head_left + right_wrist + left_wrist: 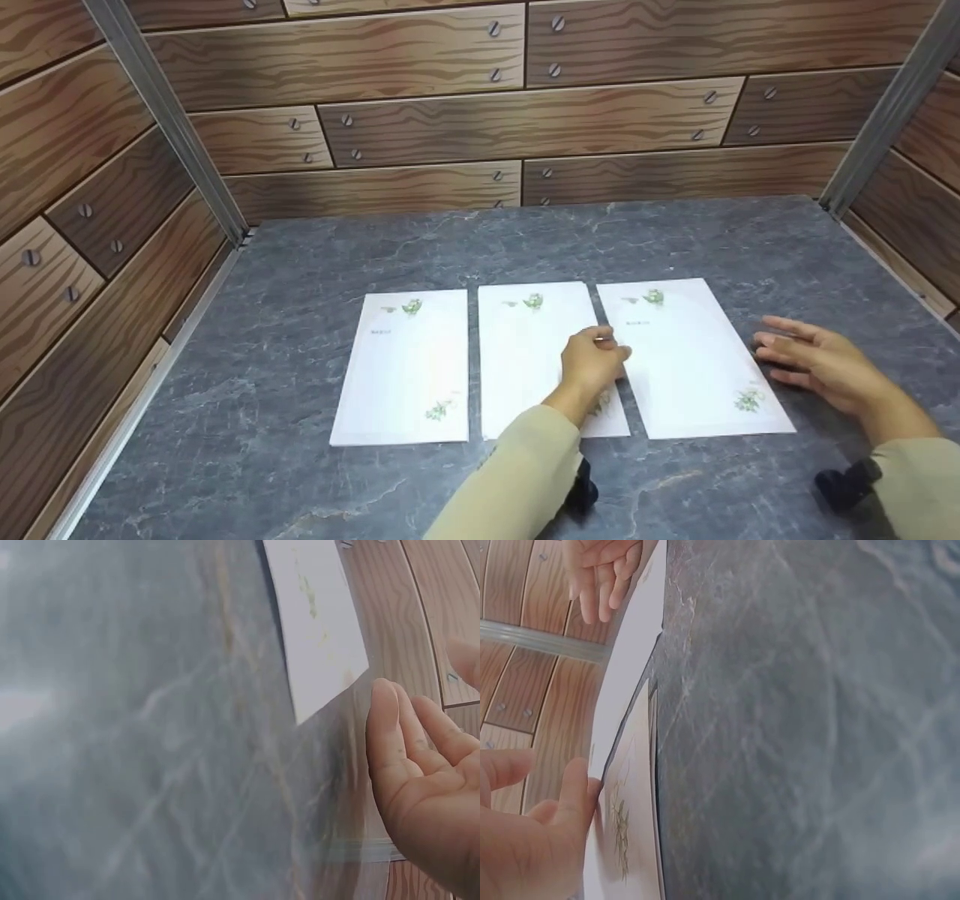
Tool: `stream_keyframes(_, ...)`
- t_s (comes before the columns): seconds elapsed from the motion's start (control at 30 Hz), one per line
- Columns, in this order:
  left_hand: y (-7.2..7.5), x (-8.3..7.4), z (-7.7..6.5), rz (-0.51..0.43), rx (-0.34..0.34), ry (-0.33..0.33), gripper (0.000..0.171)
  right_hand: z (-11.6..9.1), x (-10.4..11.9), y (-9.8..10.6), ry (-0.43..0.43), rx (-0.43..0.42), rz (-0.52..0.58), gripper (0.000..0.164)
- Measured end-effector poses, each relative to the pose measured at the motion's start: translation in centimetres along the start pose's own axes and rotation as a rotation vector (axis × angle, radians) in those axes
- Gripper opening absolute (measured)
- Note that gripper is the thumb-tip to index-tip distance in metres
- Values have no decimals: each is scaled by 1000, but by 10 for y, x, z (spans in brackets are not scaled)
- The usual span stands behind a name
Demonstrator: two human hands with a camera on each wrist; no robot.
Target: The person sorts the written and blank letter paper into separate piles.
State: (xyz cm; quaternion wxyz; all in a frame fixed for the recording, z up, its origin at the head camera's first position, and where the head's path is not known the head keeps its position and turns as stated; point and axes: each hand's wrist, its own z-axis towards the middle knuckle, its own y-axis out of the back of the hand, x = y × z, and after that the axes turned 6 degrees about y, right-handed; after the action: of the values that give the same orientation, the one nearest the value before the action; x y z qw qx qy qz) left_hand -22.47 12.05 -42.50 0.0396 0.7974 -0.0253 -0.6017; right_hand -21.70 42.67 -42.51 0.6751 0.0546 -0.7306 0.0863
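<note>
On the grey marbled tabletop [300, 480], three white sheets of floral stationery lie side by side before you, narrow gaps between them, green sprigs printed at top and lower right. Head view: your left hand [595, 361] is over the right edge of the middle sheet [525, 352], by the gap to the right sheet [690, 367]. Your right hand [821, 367] is just beside that sheet's outer edge. The left sheet [409, 367] lies well apart from both hands.

Left fingers: loosely bent, nothing held; the left wrist view shows the thumb standing apart from them. Fingertips are at the paper; whether they press on it, cannot tell. Right fingers: extended, slightly spread, holding nothing.

Left wrist view adds a thin second edge [654, 716] under the near border of the middle sheet. Right wrist view adds your right palm, with fingertips apart from the right sheet's lower corner. Only the head view takes in the left sheet.

Obscured: your left hand and wrist cover part of the middle sheet's lower sprig. Grey lettering [381, 331] on the outer two sheets is too small to read. Your tan sleeves [517, 480] are cut off by the frame; the black devices [847, 484] at both wrists are partly hidden. Right thumb is cropped in its own wrist view.
</note>
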Motion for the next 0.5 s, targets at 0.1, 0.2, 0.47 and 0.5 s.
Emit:
stream_keyframes(0.1, 1, -1, 1, -1, 4, -8, 33, 1, 1, -1, 28, 10, 51, 28)
stream_keyframes(0.2, 4, -3, 2, -5, 11, -28, 34, 3, 2, -4, 57, 18, 109, 30)
stream_keyframes(0.47, 15, -8, 9, -51, 38, -69, 40, 10, 2, -19, 102, -9, 213, 29)
stream_keyframes(0.5, 17, -9, 10, -53, 40, -72, 41, 11, 2, -22, 108, -19, 217, 28)
